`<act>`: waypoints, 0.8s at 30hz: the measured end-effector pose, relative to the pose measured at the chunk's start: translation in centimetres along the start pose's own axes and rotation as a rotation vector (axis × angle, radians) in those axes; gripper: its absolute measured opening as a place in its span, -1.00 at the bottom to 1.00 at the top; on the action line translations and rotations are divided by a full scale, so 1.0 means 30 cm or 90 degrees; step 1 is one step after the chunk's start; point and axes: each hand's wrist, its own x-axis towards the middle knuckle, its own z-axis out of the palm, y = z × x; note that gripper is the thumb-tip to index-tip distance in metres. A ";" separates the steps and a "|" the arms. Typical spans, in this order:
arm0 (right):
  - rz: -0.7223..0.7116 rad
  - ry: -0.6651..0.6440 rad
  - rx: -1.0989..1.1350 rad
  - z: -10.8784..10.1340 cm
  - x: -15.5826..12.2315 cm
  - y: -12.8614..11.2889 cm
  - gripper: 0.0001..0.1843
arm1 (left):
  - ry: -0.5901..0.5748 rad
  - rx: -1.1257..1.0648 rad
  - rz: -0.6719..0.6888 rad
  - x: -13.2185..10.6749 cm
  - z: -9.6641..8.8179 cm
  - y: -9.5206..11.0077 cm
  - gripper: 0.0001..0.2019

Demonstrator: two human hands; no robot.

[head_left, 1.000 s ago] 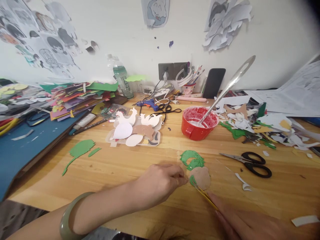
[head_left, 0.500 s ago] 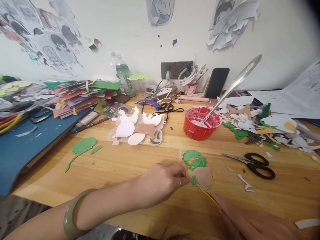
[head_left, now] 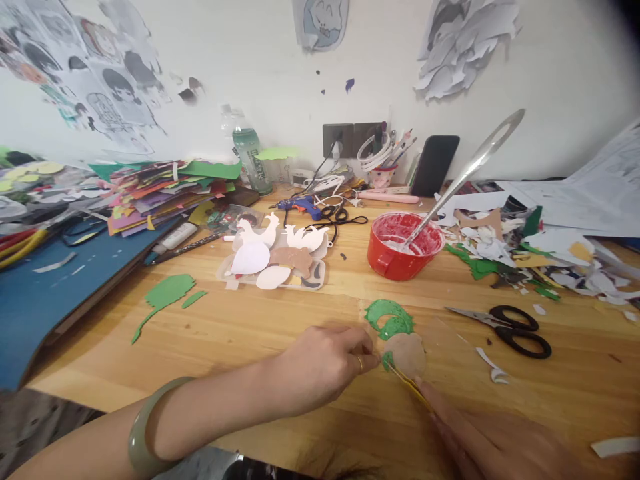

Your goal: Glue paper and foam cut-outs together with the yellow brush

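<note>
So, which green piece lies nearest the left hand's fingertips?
The small one at the left edge of the tan cut-out; the curved green piece lies farther off, the leaf shape far left.

Papercraft workspace, home or studio unclear: drawings (head_left: 117,90) hanging on wall (head_left: 250,60), coloured paper stack (head_left: 155,193) leaning, glue gun (head_left: 304,205), scissors (head_left: 496,323) lying on wooden desk (head_left: 270,327).
</note>
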 end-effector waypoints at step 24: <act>-0.038 -0.072 0.038 0.018 -0.025 0.019 -0.09 | 0.008 -0.015 0.000 0.001 0.003 -0.002 -0.71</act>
